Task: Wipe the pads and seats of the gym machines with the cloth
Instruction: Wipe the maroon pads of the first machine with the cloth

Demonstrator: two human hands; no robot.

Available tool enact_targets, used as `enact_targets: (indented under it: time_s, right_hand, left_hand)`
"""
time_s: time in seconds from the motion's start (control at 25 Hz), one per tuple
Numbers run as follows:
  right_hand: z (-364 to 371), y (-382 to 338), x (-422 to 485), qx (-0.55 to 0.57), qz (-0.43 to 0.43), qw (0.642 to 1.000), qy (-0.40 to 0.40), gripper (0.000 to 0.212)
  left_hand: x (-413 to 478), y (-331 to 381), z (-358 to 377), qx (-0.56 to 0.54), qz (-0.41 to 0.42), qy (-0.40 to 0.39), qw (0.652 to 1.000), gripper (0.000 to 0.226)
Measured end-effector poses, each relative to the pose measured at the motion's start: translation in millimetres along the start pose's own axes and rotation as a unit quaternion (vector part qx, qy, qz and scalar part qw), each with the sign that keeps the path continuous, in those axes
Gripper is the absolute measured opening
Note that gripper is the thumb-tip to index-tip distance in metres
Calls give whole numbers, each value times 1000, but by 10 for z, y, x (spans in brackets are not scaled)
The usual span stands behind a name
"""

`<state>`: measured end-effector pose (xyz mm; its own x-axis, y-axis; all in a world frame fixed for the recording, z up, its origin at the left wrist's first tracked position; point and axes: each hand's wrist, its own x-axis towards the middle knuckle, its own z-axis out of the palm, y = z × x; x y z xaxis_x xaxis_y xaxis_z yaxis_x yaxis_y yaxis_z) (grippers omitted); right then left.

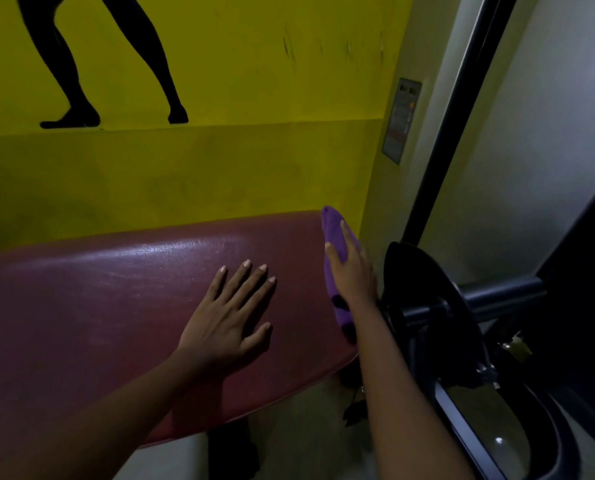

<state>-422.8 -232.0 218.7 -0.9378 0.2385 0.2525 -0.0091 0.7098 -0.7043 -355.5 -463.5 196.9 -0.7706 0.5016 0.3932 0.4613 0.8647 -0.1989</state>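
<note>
A wide dark red padded seat (116,289) fills the lower left of the head view. My left hand (228,313) rests flat on it with the fingers spread. A purple cloth (334,237) with dark spots hangs over the pad's right edge. My right hand (353,271) presses the cloth against that edge with straight fingers; the lower end of the cloth shows below my wrist.
A yellow wall (220,161) with a black painted figure stands right behind the pad. A black round machine part (424,306) and a dark upright frame post (452,133) sit close to the right of my right hand. Pale floor (306,427) lies under the pad.
</note>
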Motion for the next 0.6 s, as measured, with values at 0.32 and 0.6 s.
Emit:
enact_targets:
  time_s: [0.32,0.6]
  right_hand:
    - [30,510,-168,222,-30,972,-75,56]
    - [193,312,-1494,245,136,957,72,54]
  left_hand:
    - [-6,17,33,15,4,10,1000,69]
    - [-4,26,-11,3,-1,2,1000,69]
